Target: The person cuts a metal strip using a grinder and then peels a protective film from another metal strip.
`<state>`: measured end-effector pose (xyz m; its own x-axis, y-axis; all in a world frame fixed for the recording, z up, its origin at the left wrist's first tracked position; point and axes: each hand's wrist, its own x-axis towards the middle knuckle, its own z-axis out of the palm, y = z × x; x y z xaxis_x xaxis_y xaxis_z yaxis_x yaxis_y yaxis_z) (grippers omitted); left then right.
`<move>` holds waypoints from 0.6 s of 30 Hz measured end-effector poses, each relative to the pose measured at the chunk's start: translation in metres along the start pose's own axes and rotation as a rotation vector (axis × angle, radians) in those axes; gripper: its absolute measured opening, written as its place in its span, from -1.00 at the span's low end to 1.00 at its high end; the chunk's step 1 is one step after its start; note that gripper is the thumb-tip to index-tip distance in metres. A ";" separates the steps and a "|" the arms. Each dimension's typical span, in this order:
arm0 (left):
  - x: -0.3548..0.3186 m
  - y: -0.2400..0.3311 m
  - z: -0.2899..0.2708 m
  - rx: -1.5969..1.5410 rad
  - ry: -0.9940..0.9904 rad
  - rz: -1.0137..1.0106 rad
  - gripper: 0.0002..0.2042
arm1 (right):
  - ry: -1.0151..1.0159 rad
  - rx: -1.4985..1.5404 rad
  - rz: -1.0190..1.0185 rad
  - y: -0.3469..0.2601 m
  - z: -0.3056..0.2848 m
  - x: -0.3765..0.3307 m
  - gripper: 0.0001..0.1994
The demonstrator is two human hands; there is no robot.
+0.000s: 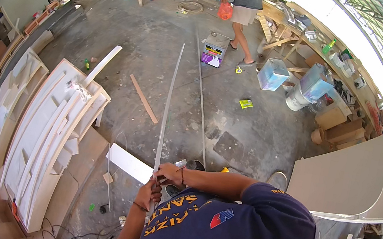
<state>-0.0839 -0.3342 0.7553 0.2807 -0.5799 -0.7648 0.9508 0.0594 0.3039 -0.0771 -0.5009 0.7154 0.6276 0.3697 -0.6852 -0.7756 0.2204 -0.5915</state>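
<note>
A long, narrow grey-white strip (168,110) stretches away from my body over the floor, its far end near the middle of the room. Both hands are closed around its near end, close to my chest. My right hand (170,172) grips it slightly farther out, fingers bent over it. Just below, my left hand (146,195) is wrapped round the strip. A flat white board (129,162) lies on the floor to the left of my hands. The strip's very end is partly hidden by my hands and shirt.
White curved shelf frames (48,141) stand at the left. A wooden slat (144,99) and a second long strip (201,91) lie on the floor. A can (214,50) stands ahead, near a walking person (247,2) holding a red-orange item. A large curved panel (339,177) is at right.
</note>
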 end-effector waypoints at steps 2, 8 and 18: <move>-0.001 0.000 0.006 0.056 0.080 0.013 -0.72 | 0.011 -0.013 -0.026 0.003 0.000 0.004 -0.88; 0.006 -0.008 -0.007 0.362 0.128 0.166 -0.70 | 0.010 -0.045 -0.024 0.004 0.008 -0.006 -0.86; 0.018 -0.015 -0.039 -0.201 -0.113 -0.062 -0.69 | -0.046 0.098 0.093 0.044 -0.005 0.023 -0.88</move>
<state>-0.0879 -0.3141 0.7149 0.2153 -0.6737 -0.7069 0.9759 0.1750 0.1304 -0.0962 -0.4868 0.6716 0.5503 0.4333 -0.7137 -0.8348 0.2692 -0.4803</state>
